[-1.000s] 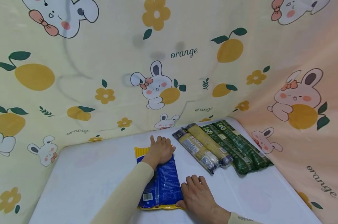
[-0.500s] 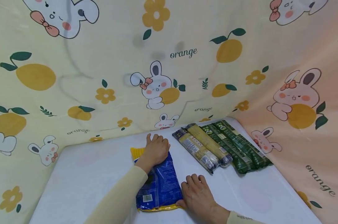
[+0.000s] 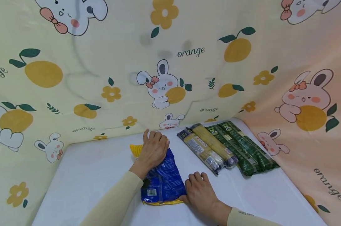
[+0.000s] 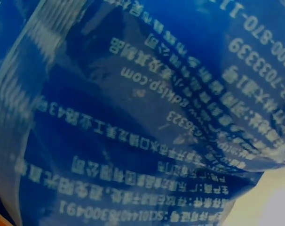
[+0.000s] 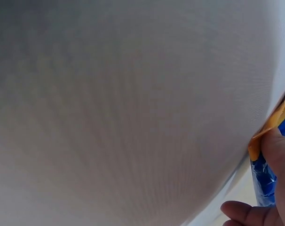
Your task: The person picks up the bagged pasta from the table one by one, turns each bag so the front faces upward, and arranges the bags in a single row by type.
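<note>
A blue plastic food bag (image 3: 166,179) with yellow ends, white print and a barcode lies on the white table. My left hand (image 3: 153,149) grips its upper part, fingers bent over the far end and covering much of it. There the yellow edge sticks out to the left and the film creases. Printed blue film fills the left wrist view (image 4: 123,117). At the near right corner, my right hand (image 3: 201,194) holds the bag with the thumb on the yellow edge and the fingers curled along its side. In the right wrist view the thumb (image 5: 276,148) presses that corner.
Several long packs lie side by side at the back right: clear packs (image 3: 201,150) with yellowish contents and dark ends, and dark green packs (image 3: 246,149). A cloth (image 3: 116,62) printed with rabbits and oranges hangs behind the white table (image 3: 88,175) and along its right.
My left hand has moved a little left and away from me, pulling the bag's far end with it, so the bag slants and creases more. The right hand stays at the near corner.
</note>
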A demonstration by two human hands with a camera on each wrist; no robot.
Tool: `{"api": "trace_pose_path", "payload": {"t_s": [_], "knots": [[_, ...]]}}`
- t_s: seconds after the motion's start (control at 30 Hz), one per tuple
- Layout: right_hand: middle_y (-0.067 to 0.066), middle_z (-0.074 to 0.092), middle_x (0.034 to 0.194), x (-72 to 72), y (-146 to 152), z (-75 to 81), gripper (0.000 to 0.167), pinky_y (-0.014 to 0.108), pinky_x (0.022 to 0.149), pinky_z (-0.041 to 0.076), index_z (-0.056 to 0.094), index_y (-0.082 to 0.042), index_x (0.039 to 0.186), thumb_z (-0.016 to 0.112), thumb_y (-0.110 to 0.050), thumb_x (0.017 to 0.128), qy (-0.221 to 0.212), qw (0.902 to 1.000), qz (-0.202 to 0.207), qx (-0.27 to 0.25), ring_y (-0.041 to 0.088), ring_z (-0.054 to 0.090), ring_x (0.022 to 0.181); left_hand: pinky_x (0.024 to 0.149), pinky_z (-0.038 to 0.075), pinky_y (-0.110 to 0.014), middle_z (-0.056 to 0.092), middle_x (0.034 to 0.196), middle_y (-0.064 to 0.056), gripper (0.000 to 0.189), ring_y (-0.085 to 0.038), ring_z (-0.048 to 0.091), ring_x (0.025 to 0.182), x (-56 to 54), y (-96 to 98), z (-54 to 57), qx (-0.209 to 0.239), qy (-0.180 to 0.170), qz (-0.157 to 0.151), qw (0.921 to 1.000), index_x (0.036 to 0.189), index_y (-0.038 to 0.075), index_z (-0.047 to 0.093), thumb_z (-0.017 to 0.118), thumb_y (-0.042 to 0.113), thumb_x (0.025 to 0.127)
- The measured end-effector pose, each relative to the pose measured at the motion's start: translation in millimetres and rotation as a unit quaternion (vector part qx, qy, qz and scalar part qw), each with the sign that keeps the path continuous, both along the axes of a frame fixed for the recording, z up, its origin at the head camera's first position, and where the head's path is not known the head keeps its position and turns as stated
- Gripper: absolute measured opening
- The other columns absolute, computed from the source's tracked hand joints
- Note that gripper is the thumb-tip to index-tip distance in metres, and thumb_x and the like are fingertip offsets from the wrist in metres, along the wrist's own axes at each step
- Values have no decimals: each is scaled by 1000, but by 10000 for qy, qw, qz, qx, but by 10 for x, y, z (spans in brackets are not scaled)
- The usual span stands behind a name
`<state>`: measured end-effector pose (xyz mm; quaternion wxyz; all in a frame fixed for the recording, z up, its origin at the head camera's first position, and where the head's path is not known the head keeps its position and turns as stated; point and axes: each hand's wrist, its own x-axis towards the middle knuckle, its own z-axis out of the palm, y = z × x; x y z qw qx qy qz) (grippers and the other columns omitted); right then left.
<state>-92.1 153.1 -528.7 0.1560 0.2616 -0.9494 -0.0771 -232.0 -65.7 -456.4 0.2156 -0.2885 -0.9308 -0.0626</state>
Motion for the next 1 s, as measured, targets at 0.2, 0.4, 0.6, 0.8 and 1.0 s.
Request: {"api": "trace_pose_path", "payload": {"t_s": [0.2, 0.4, 0.6, 0.8, 1.0], "knots": [[1, 52, 83, -5, -22, -25, 56, 42, 81, 42, 62, -11, 80, 69, -65, 90, 304, 9989, 330, -110, 22, 48, 85, 121, 24, -71, 57, 102, -6, 29, -34, 53, 113, 10, -29, -4, 88, 149, -42, 9998, 103, 10, 63, 44, 29, 114], [0, 53, 83, -21, -35, -50, 44, 40, 79, 42, 65, -11, 83, 74, -54, 90, 431, 9966, 554, -433, 21, 48, 83, 119, 25, -72, 60, 105, -8, 28, -35, 53, 114, 17, -58, 52, 246, 257, -108, 9993, 105, 10, 66, 46, 27, 113], [1, 53, 83, -53, -28, -9, 40, 41, 80, 43, 63, -12, 84, 82, -47, 86, 474, 9953, 618, -581, 22, 49, 83, 117, 27, -74, 62, 106, -8, 27, -36, 55, 114, 13, -105, 142, 343, 345, 83, 9988, 107, 11, 71, 49, 26, 112], [2, 53, 83, -96, -15, 71, 37, 42, 80, 43, 62, -11, 84, 84, -41, 85, 492, 9937, 648, -773, 24, 49, 83, 119, 25, -72, 64, 110, -9, 30, -37, 54, 116, 11, -148, 202, 539, 109, 361, 9978, 112, 10, 72, 46, 26, 113], [3, 52, 83, -134, 56, 236, 34, 43, 79, 42, 60, -11, 82, 83, -36, 85, 542, 9929, 578, -893, 24, 48, 81, 117, 27, -73, 62, 110, -11, 30, -38, 54, 117, -31, -150, 240, 807, 217, 494, 9953, 112, 9, 72, 47, 25, 112]]}}
